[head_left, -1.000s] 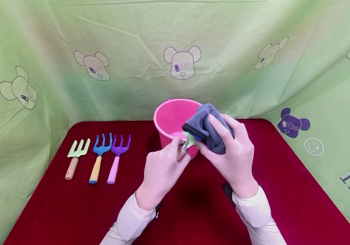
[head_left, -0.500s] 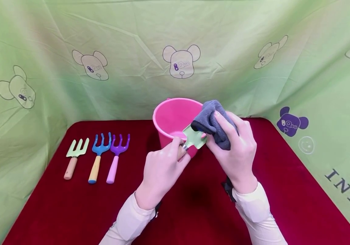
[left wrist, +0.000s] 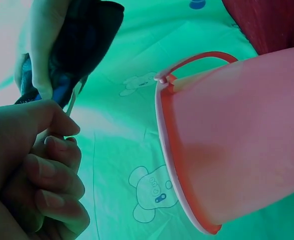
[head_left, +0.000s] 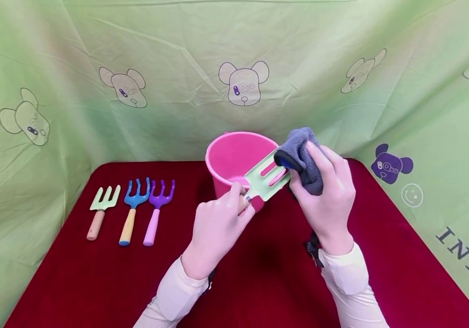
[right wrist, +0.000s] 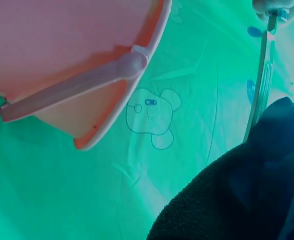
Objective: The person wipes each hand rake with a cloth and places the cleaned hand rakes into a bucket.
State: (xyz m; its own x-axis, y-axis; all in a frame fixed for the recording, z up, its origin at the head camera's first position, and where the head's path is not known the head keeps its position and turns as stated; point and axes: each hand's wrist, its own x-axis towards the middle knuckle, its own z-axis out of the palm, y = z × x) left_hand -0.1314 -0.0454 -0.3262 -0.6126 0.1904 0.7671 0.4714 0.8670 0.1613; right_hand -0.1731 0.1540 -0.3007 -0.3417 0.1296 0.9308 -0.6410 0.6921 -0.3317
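In the head view, my left hand (head_left: 218, 223) grips the short wooden handle of a pale green slotted hand trowel (head_left: 255, 181), held up in front of the bucket with its blade slanting up to the right. My right hand (head_left: 330, 196) pinches a folded grey towel (head_left: 300, 139) with black edging over the blade's far end, covering the tip. The curled fingers of my left hand (left wrist: 59, 170) show in the left wrist view. From the right wrist, the trowel (right wrist: 262, 75) appears edge-on, running into the dark towel (right wrist: 222, 200).
A pink bucket (head_left: 214, 171) stands behind the hands at the back of the red-covered table (head_left: 95, 282). Left of it lie a pale green fork (head_left: 104, 199), a blue fork (head_left: 137, 199) and a purple fork (head_left: 160, 200) in a row. Green printed curtain (head_left: 177, 91) surrounds the table.
My right hand has slid the towel up and to the right along the trowel, from near its neck toward its tip, uncovering the slotted blade. My left hand has stayed in place.
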